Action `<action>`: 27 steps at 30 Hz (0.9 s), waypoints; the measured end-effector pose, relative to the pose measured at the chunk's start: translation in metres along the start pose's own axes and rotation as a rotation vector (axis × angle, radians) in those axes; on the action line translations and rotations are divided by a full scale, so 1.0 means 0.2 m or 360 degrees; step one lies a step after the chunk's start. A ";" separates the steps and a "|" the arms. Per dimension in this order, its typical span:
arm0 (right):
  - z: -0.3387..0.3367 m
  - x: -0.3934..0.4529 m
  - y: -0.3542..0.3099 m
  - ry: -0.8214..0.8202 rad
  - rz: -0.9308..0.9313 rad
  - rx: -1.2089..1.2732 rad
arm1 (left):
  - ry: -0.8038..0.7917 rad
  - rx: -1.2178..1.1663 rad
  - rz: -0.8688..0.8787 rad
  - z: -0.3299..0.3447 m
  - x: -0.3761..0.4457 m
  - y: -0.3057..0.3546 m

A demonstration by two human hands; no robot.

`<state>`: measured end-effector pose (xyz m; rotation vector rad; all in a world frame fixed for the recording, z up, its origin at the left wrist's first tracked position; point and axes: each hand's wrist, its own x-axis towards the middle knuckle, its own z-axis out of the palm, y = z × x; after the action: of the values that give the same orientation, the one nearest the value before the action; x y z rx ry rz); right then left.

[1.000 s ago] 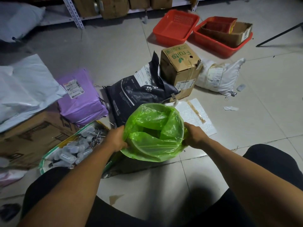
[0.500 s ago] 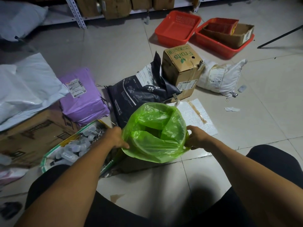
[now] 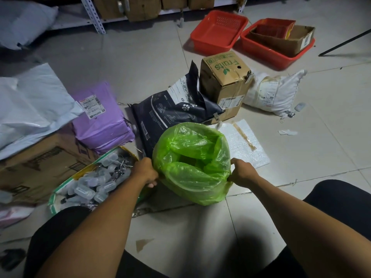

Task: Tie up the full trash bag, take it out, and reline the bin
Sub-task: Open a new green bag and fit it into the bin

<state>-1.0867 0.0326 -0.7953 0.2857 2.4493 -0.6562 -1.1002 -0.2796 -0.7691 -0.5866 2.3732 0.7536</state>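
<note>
Item: green bin liner (image 3: 192, 165), thin translucent film draped over a bin on the floor, mouth open; bin wall hidden.
Handling (judged): light, soft, slippery, tears easily; best taken at the turned-down rim, opposite sides.
Hands: left hand (image 3: 145, 172) and right hand (image 3: 242, 172) each curl on the liner's rim.
Around liner: dark pet-food bag (image 3: 170, 111) just behind; tub of small bottles (image 3: 94, 181) at its left, crowding; white padded sheet (image 3: 245, 145) to the right.
</note>
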 end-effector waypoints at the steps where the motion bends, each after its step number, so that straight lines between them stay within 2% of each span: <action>1: -0.01 0.00 0.01 -0.0008 0.0021 0.0099 | -0.0026 -0.0059 0.0003 -0.01 0.01 0.00; 4: -0.06 0.00 0.00 0.0115 0.0110 0.0457 | -0.0130 -0.0204 0.0030 -0.06 0.03 0.00; 6: -0.11 -0.01 -0.03 0.0218 0.0090 0.0600 | -0.0107 -0.0217 0.0088 -0.11 0.04 0.02; 11: -0.21 -0.05 -0.22 0.0578 -0.0252 0.0511 | -0.0118 -0.0302 0.0195 -0.21 0.04 0.09; 15: -0.20 -0.05 -0.32 0.0483 -0.0396 0.0468 | 0.0282 -0.0033 0.0410 -0.21 0.02 0.06; 19: -0.18 -0.05 -0.32 0.0447 -0.0377 0.0268 | 0.0365 -0.0092 0.0559 -0.17 0.01 0.05; 22: -0.17 -0.06 -0.29 0.0427 -0.0288 0.0272 | 0.0173 -0.0285 0.0593 -0.14 0.03 0.04; 24: -0.17 -0.06 -0.27 0.0402 -0.0255 0.0265 | -0.0057 -0.0582 0.0489 -0.12 0.02 0.05; 27: -0.18 -0.06 -0.26 0.0366 -0.0247 0.0253 | -0.0206 -0.0992 0.0264 -0.12 -0.02 0.11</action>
<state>-1.1125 0.0061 -0.7431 0.2460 2.6622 -0.9335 -1.1183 -0.2780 -0.7413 -0.5631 2.0653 1.5787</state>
